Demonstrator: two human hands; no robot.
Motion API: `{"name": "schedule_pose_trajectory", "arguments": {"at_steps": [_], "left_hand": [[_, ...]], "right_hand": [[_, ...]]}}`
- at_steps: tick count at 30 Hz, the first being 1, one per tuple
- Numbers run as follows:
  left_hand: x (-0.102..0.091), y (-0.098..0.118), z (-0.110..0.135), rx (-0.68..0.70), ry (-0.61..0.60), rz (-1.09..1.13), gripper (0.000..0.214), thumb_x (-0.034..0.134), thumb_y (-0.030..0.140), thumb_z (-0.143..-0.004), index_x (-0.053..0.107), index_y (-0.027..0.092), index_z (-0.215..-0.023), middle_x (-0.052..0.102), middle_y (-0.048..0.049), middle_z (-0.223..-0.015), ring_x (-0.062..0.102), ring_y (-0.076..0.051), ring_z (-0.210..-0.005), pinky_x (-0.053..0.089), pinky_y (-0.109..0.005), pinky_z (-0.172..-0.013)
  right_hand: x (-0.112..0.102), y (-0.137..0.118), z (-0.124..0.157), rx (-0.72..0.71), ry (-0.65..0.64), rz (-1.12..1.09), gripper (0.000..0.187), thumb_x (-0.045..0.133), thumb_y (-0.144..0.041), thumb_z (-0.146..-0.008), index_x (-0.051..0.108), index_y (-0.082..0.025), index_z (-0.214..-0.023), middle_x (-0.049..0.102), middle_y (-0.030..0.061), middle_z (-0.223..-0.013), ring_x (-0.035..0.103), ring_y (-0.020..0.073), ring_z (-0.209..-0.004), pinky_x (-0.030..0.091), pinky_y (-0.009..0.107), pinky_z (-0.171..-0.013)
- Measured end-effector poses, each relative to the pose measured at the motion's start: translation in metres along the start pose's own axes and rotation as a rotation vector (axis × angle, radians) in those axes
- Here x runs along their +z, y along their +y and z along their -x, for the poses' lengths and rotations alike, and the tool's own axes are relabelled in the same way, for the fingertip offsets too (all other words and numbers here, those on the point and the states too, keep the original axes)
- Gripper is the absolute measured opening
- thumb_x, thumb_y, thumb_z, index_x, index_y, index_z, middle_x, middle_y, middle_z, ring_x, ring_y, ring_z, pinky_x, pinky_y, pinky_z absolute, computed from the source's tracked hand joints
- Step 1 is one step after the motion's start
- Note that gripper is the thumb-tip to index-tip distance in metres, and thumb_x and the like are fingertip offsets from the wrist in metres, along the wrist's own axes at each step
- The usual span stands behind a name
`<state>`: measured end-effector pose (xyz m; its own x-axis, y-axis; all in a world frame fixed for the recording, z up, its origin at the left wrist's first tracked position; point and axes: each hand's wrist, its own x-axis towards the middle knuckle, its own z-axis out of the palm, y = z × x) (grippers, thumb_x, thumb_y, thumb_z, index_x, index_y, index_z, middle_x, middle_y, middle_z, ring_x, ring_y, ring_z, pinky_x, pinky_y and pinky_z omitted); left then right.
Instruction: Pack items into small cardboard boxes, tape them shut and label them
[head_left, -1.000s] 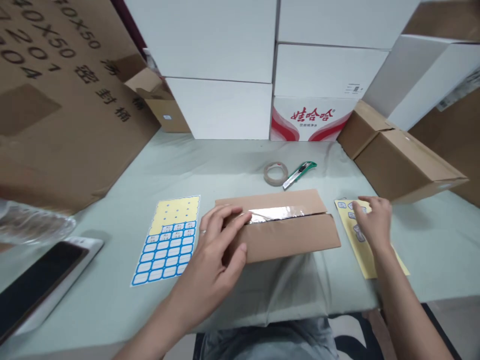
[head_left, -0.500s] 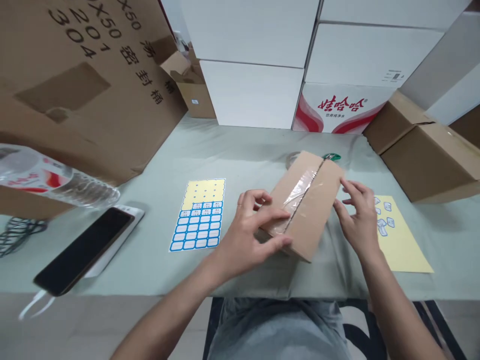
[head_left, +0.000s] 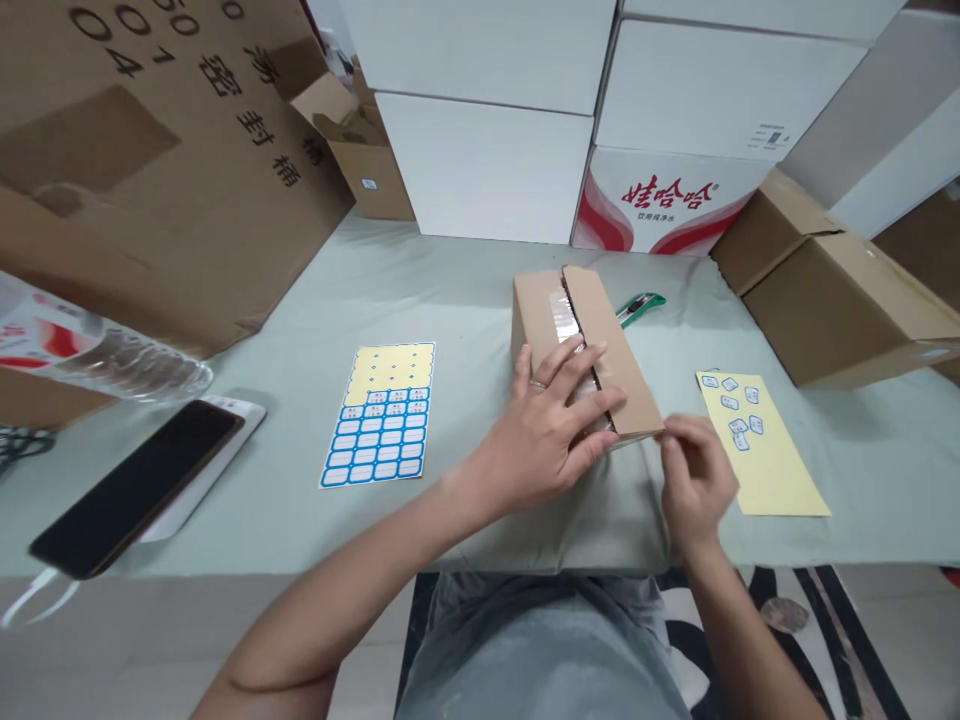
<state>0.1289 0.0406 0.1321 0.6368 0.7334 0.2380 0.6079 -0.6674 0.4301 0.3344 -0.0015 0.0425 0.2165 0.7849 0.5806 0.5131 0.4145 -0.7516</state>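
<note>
A brown corrugated cardboard box (head_left: 536, 310) is held near the middle of the pale green cloth-covered tabletop (head_left: 465, 300), its seam sealed with clear packing tape (head_left: 568, 322). It is clamped by the spread left hand (head_left: 544, 440), fingers laid across the seam, while the fingertips of the right hand (head_left: 697, 470) are pinched together at its near corner. Light and stiff, it looks best taken by the flat cardboard sides, away from the slick tape.

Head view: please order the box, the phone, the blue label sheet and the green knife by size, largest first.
1. Box
2. Phone and label sheet: they look alike, so I cannot rank them.
3. Knife
</note>
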Motion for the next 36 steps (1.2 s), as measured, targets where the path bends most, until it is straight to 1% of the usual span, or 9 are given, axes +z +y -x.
{"name": "schedule_pose_trajectory", "arguments": {"at_steps": [2,3,4,6,10,20,25,31,36], "left_hand": [[0.001,0.003,0.0,-0.027,-0.003,0.011,0.038,0.046,0.039,-0.097,0.057,0.023,-0.131,0.036,-0.0108,-0.157,0.019,-0.03,-0.149,0.007,-0.063,-0.118],[0.002,0.005,0.0,-0.047,0.004,0.017,0.038,0.046,0.038,-0.097,0.056,0.023,-0.131,0.038,-0.0107,-0.156,0.019,-0.03,-0.149,0.007,-0.065,-0.118],[0.004,0.008,-0.001,-0.068,0.014,0.023,0.038,0.046,0.037,-0.097,0.056,0.022,-0.131,0.038,-0.0107,-0.155,0.02,-0.031,-0.149,0.008,-0.066,-0.117],[0.007,0.012,-0.002,-0.11,0.04,0.028,0.038,0.046,0.035,-0.097,0.055,0.022,-0.131,0.038,-0.011,-0.156,0.02,-0.032,-0.149,0.01,-0.068,-0.116],[0.013,0.019,-0.003,-0.15,0.077,0.03,0.037,0.047,0.033,-0.096,0.055,0.022,-0.131,0.038,-0.0115,-0.155,0.021,-0.033,-0.148,0.011,-0.069,-0.115],[0.019,0.024,-0.004,-0.182,0.123,0.039,0.035,0.047,0.033,-0.096,0.057,0.022,-0.128,0.04,-0.0124,-0.153,0.021,-0.033,-0.147,0.011,-0.07,-0.115],[0.02,0.025,-0.004,-0.179,0.141,0.031,0.034,0.047,0.033,-0.096,0.057,0.022,-0.126,0.04,-0.0126,-0.153,0.022,-0.033,-0.147,0.01,-0.069,-0.115],[0.021,0.025,-0.004,-0.186,0.139,0.031,0.035,0.047,0.033,-0.096,0.057,0.022,-0.128,0.04,-0.0129,-0.153,0.022,-0.034,-0.147,0.01,-0.071,-0.114],[0.021,0.028,-0.005,-0.193,0.152,0.018,0.034,0.045,0.032,-0.097,0.057,0.022,-0.126,0.041,-0.0131,-0.153,0.023,-0.034,-0.147,0.011,-0.071,-0.114]], "right_hand": [[0.001,-0.01,0.022,-0.066,-0.02,0.034,0.008,0.058,-0.023,-0.089,0.063,-0.023,-0.095,0.066,0.0048,-0.086,0.064,0.0209,-0.083,0.054,0.038,-0.074],[0.005,-0.014,0.03,-0.092,-0.051,0.05,0.01,0.061,-0.021,-0.087,0.063,-0.023,-0.096,0.066,0.0044,-0.085,0.064,0.0209,-0.082,0.054,0.038,-0.072],[0.01,-0.016,0.035,-0.112,-0.072,0.066,0.015,0.063,-0.019,-0.085,0.063,-0.024,-0.099,0.066,0.0046,-0.087,0.064,0.0213,-0.084,0.054,0.038,-0.072],[0.021,-0.017,0.039,-0.14,-0.063,0.099,0.023,0.062,-0.016,-0.086,0.06,-0.024,-0.108,0.066,0.006,-0.095,0.063,0.0222,-0.091,0.054,0.039,-0.075],[0.034,-0.013,0.037,-0.167,0.002,0.13,0.025,0.059,-0.013,-0.088,0.056,-0.025,-0.111,0.061,0.0062,-0.098,0.06,0.0219,-0.095,0.053,0.039,-0.079],[0.033,-0.012,0.034,-0.162,0.039,0.131,0.019,0.057,-0.011,-0.09,0.059,-0.024,-0.104,0.061,0.0051,-0.094,0.06,0.0204,-0.093,0.052,0.037,-0.077],[0.028,-0.014,0.027,-0.158,0.037,0.133,0.013,0.058,-0.011,-0.089,0.06,-0.024,-0.093,0.061,0.0036,-0.089,0.062,0.02,-0.088,0.052,0.036,-0.073],[0.026,-0.012,0.023,-0.146,0.032,0.117,0.016,0.06,-0.01,-0.087,0.06,-0.024,-0.095,0.061,0.0027,-0.088,0.06,0.018,-0.084,0.051,0.033,-0.07],[0.029,-0.014,0.027,-0.125,-0.011,0.079,0.014,0.058,-0.01,-0.087,0.062,-0.023,-0.088,0.062,0.0033,-0.085,0.062,0.0181,-0.084,0.052,0.033,-0.072]]}}
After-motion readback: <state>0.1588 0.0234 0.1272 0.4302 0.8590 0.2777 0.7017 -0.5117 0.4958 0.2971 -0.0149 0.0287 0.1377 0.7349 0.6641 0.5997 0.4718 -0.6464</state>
